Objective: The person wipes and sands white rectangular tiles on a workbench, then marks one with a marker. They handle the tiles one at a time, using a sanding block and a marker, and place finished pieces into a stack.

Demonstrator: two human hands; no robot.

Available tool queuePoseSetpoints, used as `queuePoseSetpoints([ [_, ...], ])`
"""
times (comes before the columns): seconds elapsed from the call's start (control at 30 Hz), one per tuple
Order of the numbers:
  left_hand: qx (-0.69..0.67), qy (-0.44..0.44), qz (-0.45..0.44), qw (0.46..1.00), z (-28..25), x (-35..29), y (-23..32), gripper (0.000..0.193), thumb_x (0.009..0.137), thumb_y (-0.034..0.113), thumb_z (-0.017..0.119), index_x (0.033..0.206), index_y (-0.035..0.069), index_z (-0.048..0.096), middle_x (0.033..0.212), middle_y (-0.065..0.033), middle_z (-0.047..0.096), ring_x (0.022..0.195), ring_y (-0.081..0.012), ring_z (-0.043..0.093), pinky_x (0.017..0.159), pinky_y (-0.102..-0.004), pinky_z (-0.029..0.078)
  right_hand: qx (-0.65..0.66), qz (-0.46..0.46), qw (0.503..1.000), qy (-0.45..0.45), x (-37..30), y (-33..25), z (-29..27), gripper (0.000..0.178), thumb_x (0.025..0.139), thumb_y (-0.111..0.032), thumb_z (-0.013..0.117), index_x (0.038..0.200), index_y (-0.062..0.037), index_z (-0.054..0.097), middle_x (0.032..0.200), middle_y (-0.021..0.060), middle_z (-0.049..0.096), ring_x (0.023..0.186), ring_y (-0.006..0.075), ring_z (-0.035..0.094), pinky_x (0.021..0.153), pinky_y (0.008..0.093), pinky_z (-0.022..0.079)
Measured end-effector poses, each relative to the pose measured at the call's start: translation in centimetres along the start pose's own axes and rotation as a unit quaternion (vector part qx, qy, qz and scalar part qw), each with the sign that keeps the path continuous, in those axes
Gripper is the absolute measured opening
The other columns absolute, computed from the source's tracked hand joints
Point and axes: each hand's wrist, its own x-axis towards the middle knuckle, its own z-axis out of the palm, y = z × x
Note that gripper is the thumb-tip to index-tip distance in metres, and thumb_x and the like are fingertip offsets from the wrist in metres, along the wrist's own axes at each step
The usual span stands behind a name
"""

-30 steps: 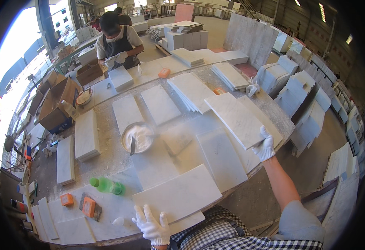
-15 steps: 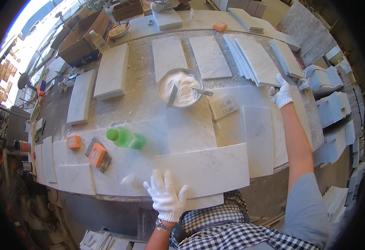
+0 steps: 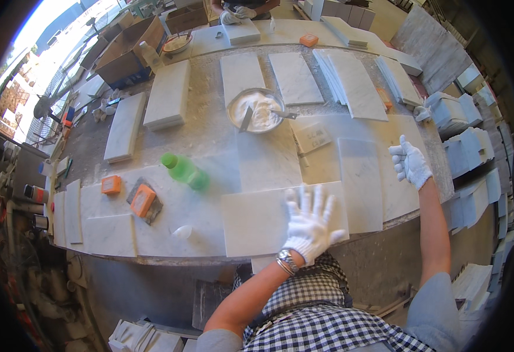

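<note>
My left hand [image 3: 311, 229], in a white knit glove, is open with fingers spread over the right half of a white marble tile [image 3: 254, 220] at the table's front edge. Whether the palm presses on it is hard to tell. My right hand [image 3: 412, 164], also gloved, hovers above pale slabs at the right, its fingers loosely bent and apart, nothing visible in them. Beyond it leans a fanned stack of marble tiles [image 3: 359, 88]. A metal bowl of white paste [image 3: 263, 117] with two scrapers in it stands past the front tile. A marked tile piece [image 3: 312, 138] lies beside it.
A green bottle [image 3: 185, 171] lies left of the tile, near orange blocks [image 3: 143, 200] and a small white cup-like piece [image 3: 182, 232]. More tile stacks [image 3: 169, 94] cover the table's far side. Across it, a co-worker's gloved hands [image 3: 237, 14] rest on a tile.
My left hand has swept right across the front tile. My right hand has drawn back from the fanned tile stack toward me. The view has shifted slightly.
</note>
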Motion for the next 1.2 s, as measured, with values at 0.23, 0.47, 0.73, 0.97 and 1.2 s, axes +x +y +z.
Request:
queuePoseSetpoints([
  [0.23,-0.038,0.069,-0.042,0.996,0.4,-3.9,0.0,0.082,0.087,0.064,0.059,0.146,0.009,0.047,0.159,-0.0219,0.032,0.149,-0.0435,0.024,0.118,-0.0678,0.009,-0.108,-0.077,0.987,-0.095,-5.5,2.0,2.4,0.048,0.100,-0.045,0.059,0.105,0.0026,0.067,0.073,0.0038,0.061,0.052,0.0130,0.059,0.040,0.0321,0.050],
  [0.47,-0.051,0.076,-0.360,0.928,-3.1,-14.3,-9.5,0.077,0.100,0.057,0.043,0.152,0.002,0.032,0.153,-0.0269,0.036,0.144,-0.0510,0.026,0.119,-0.0629,0.011,-0.480,-0.512,0.710,-0.057,-12.9,5.8,11.7,0.056,0.088,-0.042,0.071,0.126,-0.0026,0.061,0.124,0.0211,0.061,0.117,0.0391,0.057,0.097,0.0475,0.047],
  [0.73,-0.111,0.104,-0.314,0.937,1.7,-18.0,-7.9,0.056,0.105,0.042,0.038,0.147,0.004,0.042,0.154,-0.0226,0.036,0.146,-0.0516,0.019,0.118,-0.0648,0.005,-0.603,-0.477,0.590,-0.246,-13.5,7.0,27.5,0.103,0.081,-0.073,0.058,0.153,-0.0037,0.033,0.162,0.0239,0.023,0.152,0.0434,0.013,0.117,0.0698,0.007],
  [0.97,-0.141,0.205,-0.279,0.928,1.1,-19.4,-8.3,0.059,0.098,0.037,0.061,0.142,-0.001,0.049,0.143,-0.0257,0.052,0.138,-0.0461,0.042,0.118,-0.0603,0.019,-0.635,-0.499,0.510,-0.298,-17.8,8.0,28.5,0.107,0.079,-0.077,0.055,0.152,-0.0020,0.034,0.161,0.0252,0.024,0.152,0.0438,0.010,0.116,0.0706,0.005],
  [1.2,-0.097,0.354,-0.297,0.882,-1.0,-23.5,-12.5,0.032,0.095,0.008,0.061,0.126,-0.001,0.063,0.120,-0.0173,0.069,0.111,-0.0315,0.067,0.113,-0.0488,0.039,-0.628,-0.442,0.611,-0.194,-12.3,4.9,30.7,0.092,0.089,-0.063,0.055,0.153,-0.0010,0.033,0.162,0.0253,0.021,0.152,0.0430,0.010,0.118,0.0665,0.007],
])
